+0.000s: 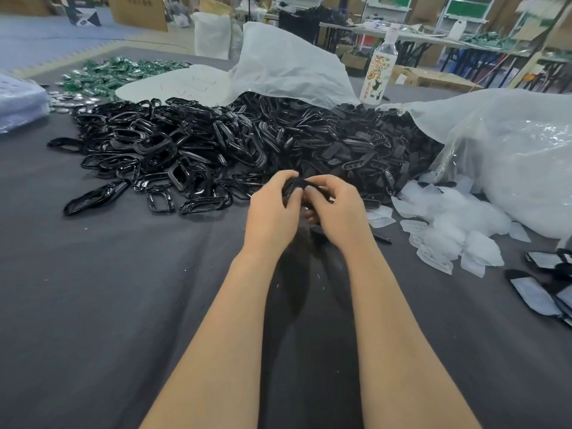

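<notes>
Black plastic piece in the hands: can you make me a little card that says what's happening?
Held thing: black plastic piece
Left hand: pinches its left end
Right hand: pinches its right end
Behind: pile of black frames on the grey table
Right side: white pouches
Far back: bottle, upright

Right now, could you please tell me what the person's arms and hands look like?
The left forearm and right forearm are bare to the picture's edge, with no sleeves. The left hand and right hand show no gloves, rings or watch.
</notes>
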`<state>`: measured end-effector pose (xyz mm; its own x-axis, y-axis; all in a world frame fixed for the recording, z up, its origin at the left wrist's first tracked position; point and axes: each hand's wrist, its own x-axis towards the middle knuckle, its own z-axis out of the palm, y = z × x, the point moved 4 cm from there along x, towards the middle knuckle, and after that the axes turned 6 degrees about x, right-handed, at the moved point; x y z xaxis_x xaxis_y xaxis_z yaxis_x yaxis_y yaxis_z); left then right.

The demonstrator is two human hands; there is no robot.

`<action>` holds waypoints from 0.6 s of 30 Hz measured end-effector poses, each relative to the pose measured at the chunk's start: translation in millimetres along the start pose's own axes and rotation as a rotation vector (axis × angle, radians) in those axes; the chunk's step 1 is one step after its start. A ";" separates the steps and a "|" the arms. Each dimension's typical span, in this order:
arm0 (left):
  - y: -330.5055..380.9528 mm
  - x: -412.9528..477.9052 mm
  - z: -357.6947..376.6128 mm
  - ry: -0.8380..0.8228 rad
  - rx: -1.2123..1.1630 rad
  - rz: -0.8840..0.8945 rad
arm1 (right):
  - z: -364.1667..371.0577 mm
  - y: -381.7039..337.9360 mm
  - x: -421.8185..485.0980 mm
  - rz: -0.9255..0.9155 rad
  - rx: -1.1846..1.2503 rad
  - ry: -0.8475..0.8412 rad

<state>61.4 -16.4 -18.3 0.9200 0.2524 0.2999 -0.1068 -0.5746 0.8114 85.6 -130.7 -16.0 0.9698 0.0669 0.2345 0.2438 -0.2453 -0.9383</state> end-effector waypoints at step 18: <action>-21.9 6.1 4.7 0.094 -0.658 -0.423 | -48.2 19.1 2.3 0.156 -0.617 0.497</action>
<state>71.1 -5.9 -36.6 0.8998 0.4282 -0.0837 0.0173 0.1566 0.9875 92.7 -181.8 -21.2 0.8464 -0.4148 0.3341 -0.0765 -0.7156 -0.6944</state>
